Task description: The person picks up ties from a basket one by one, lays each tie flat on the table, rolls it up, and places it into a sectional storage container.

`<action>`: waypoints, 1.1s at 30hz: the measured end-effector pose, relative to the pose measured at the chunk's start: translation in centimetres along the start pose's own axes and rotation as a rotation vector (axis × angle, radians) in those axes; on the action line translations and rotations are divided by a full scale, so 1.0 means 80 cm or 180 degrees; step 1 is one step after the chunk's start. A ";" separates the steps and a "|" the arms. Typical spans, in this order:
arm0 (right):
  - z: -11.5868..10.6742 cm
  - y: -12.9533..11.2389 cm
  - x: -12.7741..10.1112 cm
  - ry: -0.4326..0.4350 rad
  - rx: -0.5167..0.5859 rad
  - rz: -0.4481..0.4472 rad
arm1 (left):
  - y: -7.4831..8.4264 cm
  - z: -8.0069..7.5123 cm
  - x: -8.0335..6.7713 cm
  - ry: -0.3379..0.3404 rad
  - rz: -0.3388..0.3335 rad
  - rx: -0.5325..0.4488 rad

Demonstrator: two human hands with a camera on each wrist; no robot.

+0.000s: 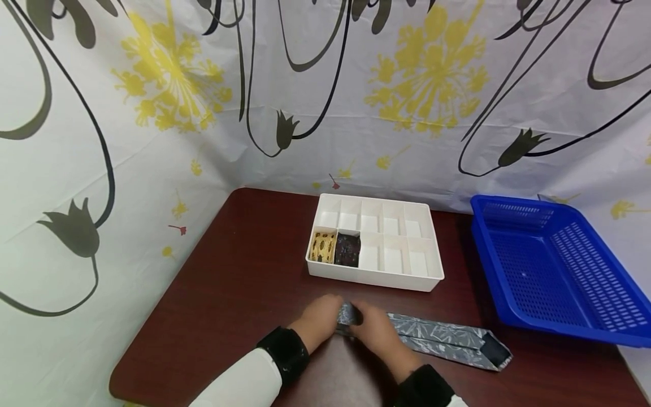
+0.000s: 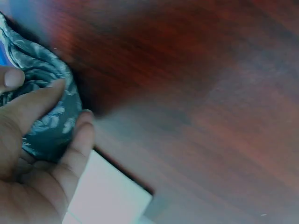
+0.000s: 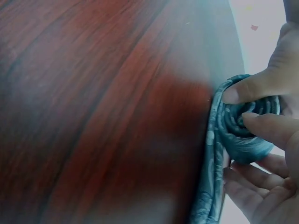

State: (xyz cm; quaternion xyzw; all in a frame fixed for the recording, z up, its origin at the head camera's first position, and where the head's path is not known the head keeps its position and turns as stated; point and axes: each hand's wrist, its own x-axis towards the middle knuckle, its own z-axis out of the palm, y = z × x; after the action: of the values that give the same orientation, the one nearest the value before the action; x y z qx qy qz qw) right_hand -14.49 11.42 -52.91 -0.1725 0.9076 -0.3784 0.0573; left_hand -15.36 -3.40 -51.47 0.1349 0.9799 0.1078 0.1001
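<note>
A grey necktie (image 1: 447, 339) with a pale leaf pattern lies partly rolled on the table. Its flat, wide end stretches to the right, showing a dark lining at the tip. My left hand (image 1: 320, 319) grips the rolled part from the left, thumb against the coil. On the other side, my right hand (image 1: 378, 330) holds the same roll between thumb and fingers. In the right wrist view the tie's coil (image 3: 229, 121) stands on edge, its spiral layers visible and both hands touching it. Fingers partly cover the roll in the head view.
Behind the hands sits a white divided box (image 1: 373, 277); two front-left compartments hold a yellow patterned roll (image 1: 322, 247) and a dark roll (image 1: 348, 250). A blue plastic basket (image 1: 500, 282) stands at the right. Patterned sheeting (image 1: 325, 90) hangs behind the brown table (image 1: 239, 271).
</note>
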 end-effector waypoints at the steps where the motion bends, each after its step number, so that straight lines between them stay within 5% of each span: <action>1: -0.001 -0.002 -0.001 -0.0010 -0.0042 -0.0010 | 0.004 -0.001 0.000 -0.0063 -0.0071 0.0049; 6: -0.003 -0.006 -0.002 -0.0084 -0.0209 -0.0011 | 0.017 -0.005 0.001 -0.0172 -0.0242 0.0221; 11: -0.003 0.002 0.000 -0.0082 -0.0138 -0.0085 | 0.012 -0.002 0.001 -0.0120 -0.0132 0.0152; 22: 0.001 0.015 0.000 -0.0030 0.0396 -0.0068 | -0.031 0.014 -0.006 0.0285 0.0425 -0.1171; 33: 0.002 0.021 -0.001 -0.0026 0.0458 0.0022 | -0.022 0.014 -0.004 0.0387 0.0414 -0.0859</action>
State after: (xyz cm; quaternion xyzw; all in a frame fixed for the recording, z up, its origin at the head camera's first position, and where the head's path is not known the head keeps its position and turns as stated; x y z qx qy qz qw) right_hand -14.85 12.45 -54.24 -0.1663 0.8785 -0.4417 0.0745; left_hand -15.21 -4.95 -52.93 0.1766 0.9499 0.2527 0.0506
